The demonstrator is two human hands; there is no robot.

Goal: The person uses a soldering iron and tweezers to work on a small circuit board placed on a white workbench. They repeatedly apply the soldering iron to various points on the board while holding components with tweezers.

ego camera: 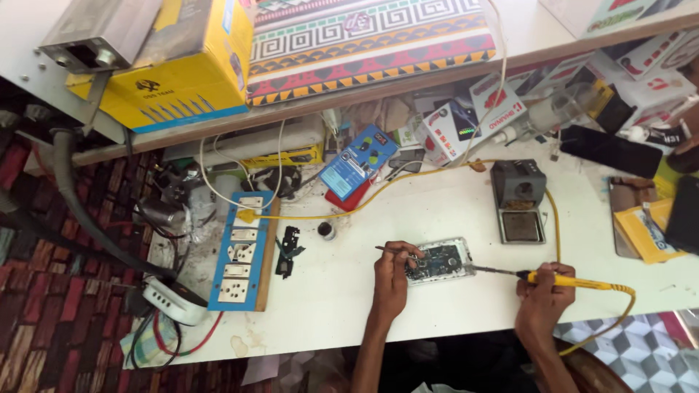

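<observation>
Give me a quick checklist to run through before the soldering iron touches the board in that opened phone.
1. Right hand grips the yellow soldering iron: ok.
2. Iron tip at the opened phone edge: ok.
3. Left hand steadies the phone and holds a thin tool: ok.
4. Yellow cord runs to the blue socket board: ok.
5. Tip heat: cannot tell.
6. Iron stand free and close: ok.

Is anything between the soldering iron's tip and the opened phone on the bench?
Nothing visible. The right hand holds the yellow soldering iron with its tip at the opened phone edge; the left hand holds a thin tool over the other side.
</observation>
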